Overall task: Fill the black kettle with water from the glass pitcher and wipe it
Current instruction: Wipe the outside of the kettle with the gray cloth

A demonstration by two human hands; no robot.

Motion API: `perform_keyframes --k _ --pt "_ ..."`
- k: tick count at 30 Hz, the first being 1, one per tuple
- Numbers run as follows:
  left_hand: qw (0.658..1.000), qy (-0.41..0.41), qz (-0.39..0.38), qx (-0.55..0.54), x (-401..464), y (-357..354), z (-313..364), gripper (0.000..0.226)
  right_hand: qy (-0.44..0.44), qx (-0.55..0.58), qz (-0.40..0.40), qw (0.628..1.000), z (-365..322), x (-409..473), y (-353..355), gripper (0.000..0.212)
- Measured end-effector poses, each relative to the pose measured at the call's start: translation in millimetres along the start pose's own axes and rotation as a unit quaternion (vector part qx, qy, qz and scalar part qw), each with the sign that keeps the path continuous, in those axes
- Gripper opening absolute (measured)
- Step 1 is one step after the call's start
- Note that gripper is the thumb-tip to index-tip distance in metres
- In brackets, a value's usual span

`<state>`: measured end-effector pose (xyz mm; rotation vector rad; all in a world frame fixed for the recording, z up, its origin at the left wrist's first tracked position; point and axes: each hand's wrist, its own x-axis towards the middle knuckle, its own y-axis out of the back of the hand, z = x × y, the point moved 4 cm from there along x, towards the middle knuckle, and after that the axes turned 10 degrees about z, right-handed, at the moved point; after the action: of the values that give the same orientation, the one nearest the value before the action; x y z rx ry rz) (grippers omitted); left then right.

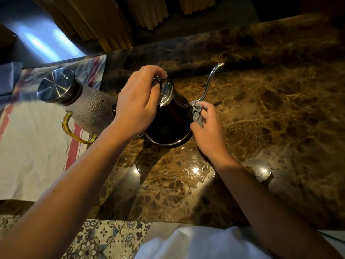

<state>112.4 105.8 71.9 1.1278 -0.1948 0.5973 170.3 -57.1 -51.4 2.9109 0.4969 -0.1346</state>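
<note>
The black kettle [170, 121] stands on the brown marble counter, its thin silver gooseneck spout [210, 82] curving up to the right. My left hand [138, 103] grips the kettle's top by the handle and covers part of the steel lid. My right hand [207, 128] presses a small grey cloth [197, 114] against the kettle's right side at the base of the spout. The textured glass pitcher [89, 109] with a steel lid and an amber handle stands upright to the left, just behind my left wrist.
A white towel with red stripes [37, 146] lies under the pitcher on the left. The marble counter [270, 118] stretches wide to the right, with wet glints near its front edge. Patterned floor tiles [104, 238] show below the counter.
</note>
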Motion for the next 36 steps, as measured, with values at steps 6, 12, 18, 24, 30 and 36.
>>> perform_keyframes --k 6,12,18,24,30,36 --pt "1.0 0.003 0.009 -0.006 -1 -1 -2 0.034 0.088 -0.098 -0.043 0.99 -6 6 35 0.034" --pt "0.999 -0.017 -0.042 -0.022 1 3 -1 0.041 -0.031 0.066 0.032 0.997 -15 37 67 0.047" --pt "0.995 -0.028 -0.089 -0.027 7 3 3 0.068 0.122 -0.131 -0.054 0.982 -29 58 55 0.023" --pt "0.998 -0.026 -0.041 0.027 7 3 9 0.07 0.122 -0.093 -0.011 0.988 -15 48 61 0.015" --pt "0.995 -0.023 -0.013 0.098 17 6 0 0.069 0.127 -0.06 -0.052 0.989 -4 16 55 0.017" --pt "0.984 -0.019 -0.053 0.171 25 2 3 0.07 0.208 -0.099 -0.02 0.973 -10 -18 32 0.022"
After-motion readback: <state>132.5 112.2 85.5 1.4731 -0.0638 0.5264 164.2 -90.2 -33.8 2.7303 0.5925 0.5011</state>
